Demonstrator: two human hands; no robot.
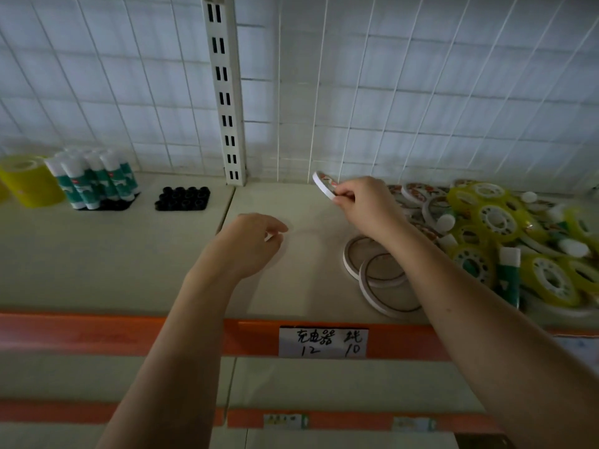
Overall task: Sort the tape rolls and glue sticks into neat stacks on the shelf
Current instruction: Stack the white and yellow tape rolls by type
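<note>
Flat white tape roll (324, 185), pinched on edge by the right hand (358, 202) above the shelf (129, 254) near the back grid, left hand (252, 243) loosely curled and empty; likely light, rigid, smooth-sided, best held across its rim or flat faces.

A thin white tape roll (324, 185) is tilted above the shelf (129, 254); yellow rolls (496, 222) and glue sticks (509, 273) lie jumbled at right, upright glue sticks (94, 179) at left.
</note>
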